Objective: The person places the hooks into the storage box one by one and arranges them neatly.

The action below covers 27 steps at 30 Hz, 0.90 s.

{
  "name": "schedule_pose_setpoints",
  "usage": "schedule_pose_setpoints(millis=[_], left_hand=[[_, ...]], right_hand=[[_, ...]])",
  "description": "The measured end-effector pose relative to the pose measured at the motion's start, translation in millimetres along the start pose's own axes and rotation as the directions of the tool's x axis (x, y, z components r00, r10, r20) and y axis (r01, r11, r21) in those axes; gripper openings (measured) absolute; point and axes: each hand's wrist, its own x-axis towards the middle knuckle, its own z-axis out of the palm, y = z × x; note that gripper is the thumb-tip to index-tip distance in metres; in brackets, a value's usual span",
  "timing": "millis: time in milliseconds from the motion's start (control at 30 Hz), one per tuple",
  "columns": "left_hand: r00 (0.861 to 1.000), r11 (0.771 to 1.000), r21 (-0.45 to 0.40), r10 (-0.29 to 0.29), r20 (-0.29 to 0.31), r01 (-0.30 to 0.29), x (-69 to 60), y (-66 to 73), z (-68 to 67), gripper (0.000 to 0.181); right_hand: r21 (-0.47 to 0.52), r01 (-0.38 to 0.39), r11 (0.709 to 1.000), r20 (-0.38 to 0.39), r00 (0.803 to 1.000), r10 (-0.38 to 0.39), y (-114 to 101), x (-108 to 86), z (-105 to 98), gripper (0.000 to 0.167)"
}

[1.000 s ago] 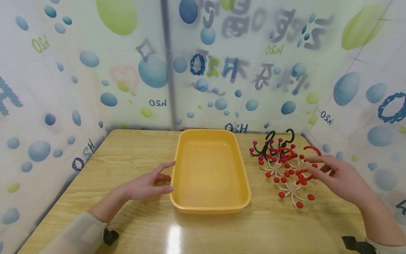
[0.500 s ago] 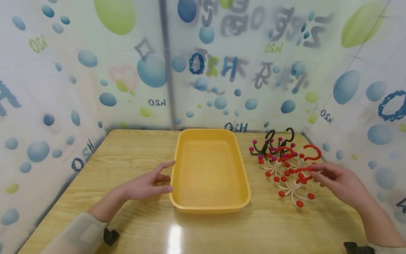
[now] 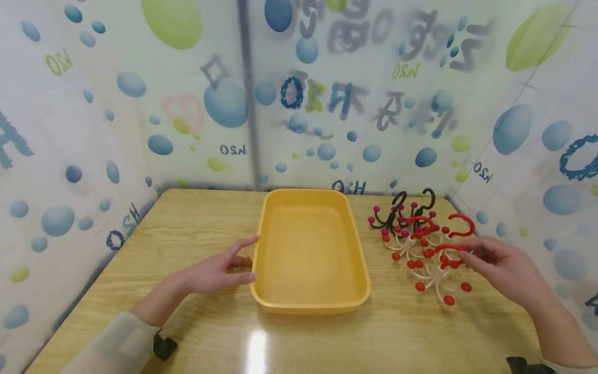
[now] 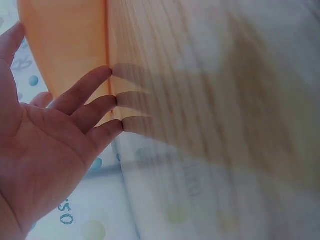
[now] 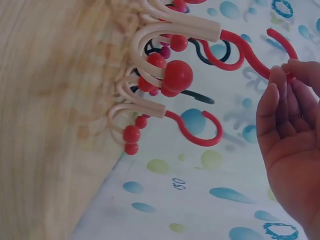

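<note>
My right hand (image 3: 506,267) pinches the red hook (image 5: 256,59) of the nearest cream-armed, red-balled piece (image 3: 439,278) between thumb and fingers. Two more cream pieces with red hooks, one of them (image 3: 407,244) to its left, stand just behind. Black hooked pieces (image 3: 390,221) with magenta balls are at the back of the group. The fingers of my left hand (image 3: 212,272) are spread, touching the left rim of an empty yellow tray (image 3: 308,306); in the left wrist view the hand (image 4: 55,125) lies against the tray's side (image 4: 75,45).
A pale wooden table (image 3: 196,218) carries the tray and the hooked pieces. Walls of printed sheeting (image 3: 187,156) with blue and green spots stand at the back and both sides.
My right hand has closed on the nearest red hook, and that piece has shifted slightly right and tilted. The left hand stays at the tray.
</note>
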Motion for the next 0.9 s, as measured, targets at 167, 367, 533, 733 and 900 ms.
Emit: schedule_pose_setpoints(millis=[167, 367, 533, 733, 900], left_hand=[[1.0, 1.0, 0.011, -0.002, -0.005, 0.002, 0.0, 0.5, -1.1, 0.091], [1.0, 1.0, 0.007, 0.001, -0.007, -0.001, 0.7, 0.4, -2.1, 0.09], [1.0, 1.0, -0.006, -0.005, -0.005, 0.005, 0.8, 0.8, -1.1, 0.091], [1.0, 1.0, -0.009, -0.006, 0.004, 0.006, 0.4, 0.7, -0.3, 0.09], [1.0, 1.0, -0.011, -0.009, 0.005, 0.009, 0.4, 0.6, -0.3, 0.09]], right_hand=[[0.016, 0.015, 1.0, -0.038, 0.999, -0.014, -16, 0.3, -5, 0.02], [0.075, 0.105, 0.992, -0.08, 0.992, -0.099, -47, 6.1, -5, 0.015], [0.202, 0.176, 0.963, -0.084, 0.983, -0.162, -76, 17.2, 2, 0.015], [0.252, 0.22, 0.942, -0.043, 0.975, -0.217, -121, 39.4, 12, 0.014], [0.238, 0.192, 0.952, 0.049, 0.977, -0.209, -154, 65.6, 25, 0.018]])
